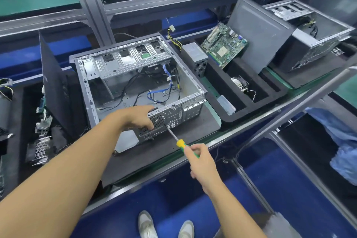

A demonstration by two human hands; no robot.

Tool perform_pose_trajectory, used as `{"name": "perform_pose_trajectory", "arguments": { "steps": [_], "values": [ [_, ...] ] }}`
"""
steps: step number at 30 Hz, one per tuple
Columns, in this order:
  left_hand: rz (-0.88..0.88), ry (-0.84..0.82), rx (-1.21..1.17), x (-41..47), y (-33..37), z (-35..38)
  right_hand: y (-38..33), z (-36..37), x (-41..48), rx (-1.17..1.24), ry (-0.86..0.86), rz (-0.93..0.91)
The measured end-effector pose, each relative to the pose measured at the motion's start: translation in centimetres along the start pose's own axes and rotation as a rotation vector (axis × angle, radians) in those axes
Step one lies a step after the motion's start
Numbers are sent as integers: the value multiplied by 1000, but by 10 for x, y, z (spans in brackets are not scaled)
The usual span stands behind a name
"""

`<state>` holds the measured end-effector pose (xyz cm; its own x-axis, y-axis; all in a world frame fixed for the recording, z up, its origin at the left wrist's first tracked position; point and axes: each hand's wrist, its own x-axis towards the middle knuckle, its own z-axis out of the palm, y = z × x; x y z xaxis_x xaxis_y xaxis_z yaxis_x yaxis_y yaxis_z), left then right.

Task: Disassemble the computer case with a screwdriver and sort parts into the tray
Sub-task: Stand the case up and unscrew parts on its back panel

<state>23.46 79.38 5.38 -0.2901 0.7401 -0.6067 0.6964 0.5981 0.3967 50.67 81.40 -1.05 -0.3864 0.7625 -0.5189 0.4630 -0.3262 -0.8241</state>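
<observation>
Since the grey sheet-steel computer case lies on its side with the open face up, on a dark foam mat at the near edge of the green-surfaced worktop, it looks like a stiff, fairly heavy shell that will not flex. It could skate on the mat under a sideways push, though. Its stamped edges are thin and probably sharp, so the folded rim of the rear panel is the sensible place to brace it. The left hand is doing just that, fingers curled over the rim and thumb on the outer face by the round fan grille.

The right hand is closed round the green grip of the yellow-and-green-handled screwdriver, its thin steel shaft angled up to the rear panel beside the grille. The screw itself is too small to make out. Small screws are slippery things – best kept on the tip or pinched at once.

Inside, loose blue and black cables trail across the floor of the case; they are soft and would snag if pulled hard (lift by the connector, I would judge).

Just to the right sits the black foam compartment tray, holding a grey box power supply, a green motherboard leaning upright – fragile, to be held by its edges – and a finned metal heatsink.
</observation>
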Motion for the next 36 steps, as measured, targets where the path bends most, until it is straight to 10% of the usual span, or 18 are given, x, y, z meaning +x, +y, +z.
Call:
{"name": "perform_pose_trajectory", "arguments": {
  "steps": [4, 12, 20, 28, 36],
  "values": [
    [14, -4, -28, 3, 0, 1, -2, -2, 4, 438, -233, 435],
    [-13, -16, 4, 2, 1, 0, 11, 12, 3, -59, -34, -16],
    [7, -22, -41, 2, 0, 0, 2, 16, 10, 238, -242, 303],
    [16, -16, -37, 0, -1, 0, 11, 20, 13, -22, -125, -16],
    [28, -31, -39, -1, -1, -1, -1, 20, 16, 85, -244, 187]
  ]
}}
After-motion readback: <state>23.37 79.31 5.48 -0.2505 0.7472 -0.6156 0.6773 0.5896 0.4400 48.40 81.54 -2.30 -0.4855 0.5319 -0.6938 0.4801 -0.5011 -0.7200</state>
